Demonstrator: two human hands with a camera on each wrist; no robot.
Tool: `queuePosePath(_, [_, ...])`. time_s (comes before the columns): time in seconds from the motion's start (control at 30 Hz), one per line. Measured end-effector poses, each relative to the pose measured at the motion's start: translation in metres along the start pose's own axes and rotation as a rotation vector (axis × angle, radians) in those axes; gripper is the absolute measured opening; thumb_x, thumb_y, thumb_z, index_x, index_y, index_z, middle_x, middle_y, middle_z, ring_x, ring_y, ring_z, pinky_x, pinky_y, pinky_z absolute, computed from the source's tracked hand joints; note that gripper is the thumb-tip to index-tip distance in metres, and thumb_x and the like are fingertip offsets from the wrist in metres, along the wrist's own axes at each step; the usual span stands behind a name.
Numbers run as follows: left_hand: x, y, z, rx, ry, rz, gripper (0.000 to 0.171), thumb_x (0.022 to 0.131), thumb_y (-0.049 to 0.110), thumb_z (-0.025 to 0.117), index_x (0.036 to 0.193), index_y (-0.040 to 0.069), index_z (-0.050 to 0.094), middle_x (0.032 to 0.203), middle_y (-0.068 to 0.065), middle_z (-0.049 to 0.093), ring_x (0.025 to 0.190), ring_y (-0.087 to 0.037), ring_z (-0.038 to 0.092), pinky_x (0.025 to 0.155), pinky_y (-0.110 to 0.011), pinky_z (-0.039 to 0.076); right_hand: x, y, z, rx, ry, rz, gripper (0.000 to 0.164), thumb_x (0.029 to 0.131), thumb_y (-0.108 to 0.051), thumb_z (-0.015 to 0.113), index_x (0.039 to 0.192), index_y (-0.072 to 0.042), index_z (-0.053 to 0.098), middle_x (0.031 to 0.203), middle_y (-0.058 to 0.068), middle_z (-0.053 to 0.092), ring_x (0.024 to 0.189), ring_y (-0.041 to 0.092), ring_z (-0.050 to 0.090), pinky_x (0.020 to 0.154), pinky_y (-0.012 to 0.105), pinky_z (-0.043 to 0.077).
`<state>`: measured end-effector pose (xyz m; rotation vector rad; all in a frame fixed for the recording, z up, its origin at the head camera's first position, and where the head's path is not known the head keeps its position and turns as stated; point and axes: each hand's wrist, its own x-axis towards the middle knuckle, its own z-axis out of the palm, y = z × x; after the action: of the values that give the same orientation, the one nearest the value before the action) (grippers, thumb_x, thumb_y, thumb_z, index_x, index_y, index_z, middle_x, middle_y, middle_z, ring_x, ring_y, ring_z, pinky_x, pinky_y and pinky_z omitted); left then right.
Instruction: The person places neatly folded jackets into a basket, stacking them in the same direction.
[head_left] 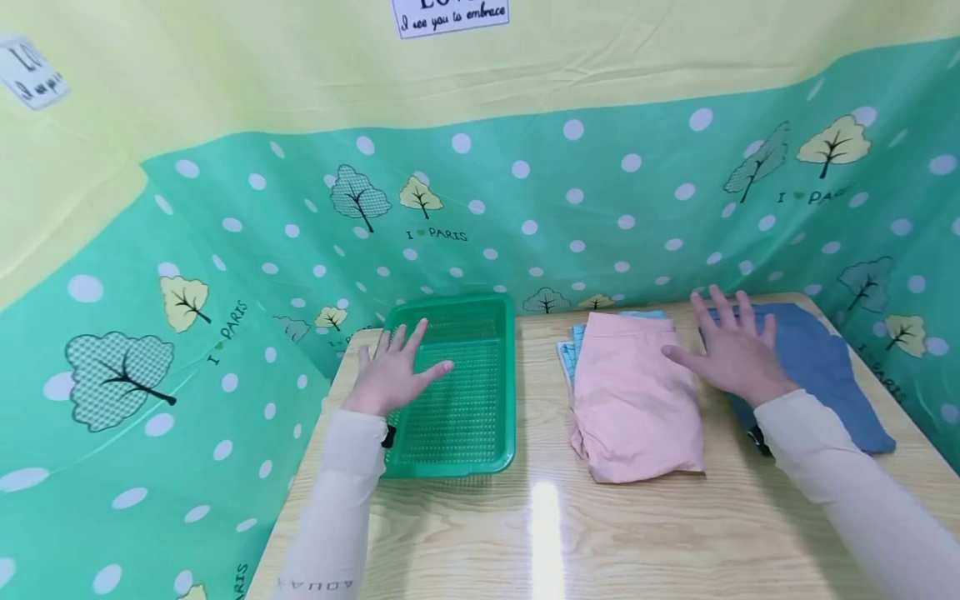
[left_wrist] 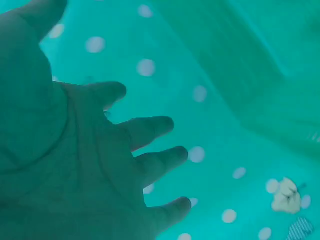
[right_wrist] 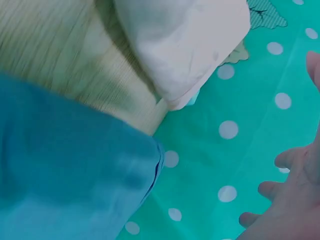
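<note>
My left hand is held with its fingers spread over the left side of a green plastic basket, and nothing is in its grasp. In the left wrist view the palm faces the camera, fingers apart. Between the blue and pink cloths, my right hand hovers with spread fingers, also holding nothing. Folded pink cloth, perhaps a garment, lies on top of a light blue checked cloth, most of which is hidden. Folded dark blue cloth lies at the right, partly covered by the right hand and forearm.
Everything stands on a light wooden table. A green and yellow curtain with dots and trees hangs closely behind the table and along both sides. Bright light reflects off the table's front middle.
</note>
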<state>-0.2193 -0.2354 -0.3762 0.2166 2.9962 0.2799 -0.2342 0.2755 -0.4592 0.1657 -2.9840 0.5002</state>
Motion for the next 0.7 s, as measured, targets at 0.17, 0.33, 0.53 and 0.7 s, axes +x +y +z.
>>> queuePosePath(0.17, [-0.013,0.022,0.005,-0.047,0.224,0.091,0.079,0.099,0.061,0.055,0.163,0.023,0.030,0.162,-0.015,0.041,0.151,-0.039,0.035,0.119,-0.072,0.019,-0.003,-0.011,0.003,0.044,0.022,-0.012,0.105,0.092,-0.074,0.053,0.166,-0.017,0.007,0.171,0.023,0.001,0.153,0.056,-0.005,0.107,0.085,-0.001])
queuePosePath(0.33, [-0.024,0.057,0.032,-0.181,0.437,0.196,0.052,0.099,0.045,0.065,0.142,0.015,0.060,0.138,-0.009,0.067,0.129,-0.033,0.062,0.110,-0.059,0.043,-0.010,-0.016,0.008,0.072,0.057,-0.013,0.095,0.094,-0.064,0.060,0.160,-0.002,0.029,0.159,0.034,0.026,0.142,0.062,0.021,0.106,0.082,0.020])
queuePosePath(0.53, [-0.037,0.107,0.071,-0.407,0.578,0.304,0.029,0.095,0.027,0.072,0.121,0.013,0.072,0.117,-0.003,0.076,0.108,-0.021,0.071,0.096,-0.045,0.054,-0.019,-0.019,0.020,0.207,0.002,0.022,0.077,0.099,-0.046,0.063,0.151,0.005,0.040,0.150,0.036,0.039,0.132,0.060,0.037,0.099,0.078,0.036])
queuePosePath(0.7, [-0.041,0.147,0.099,-0.572,0.664,0.372,0.019,0.092,0.017,0.072,0.110,0.013,0.073,0.101,-0.001,0.075,0.092,-0.017,0.070,0.079,-0.034,0.057,-0.027,-0.018,0.029,0.328,-0.011,0.060,0.070,0.102,-0.041,0.059,0.150,0.007,0.040,0.146,0.035,0.044,0.129,0.056,0.045,0.098,0.071,0.041])
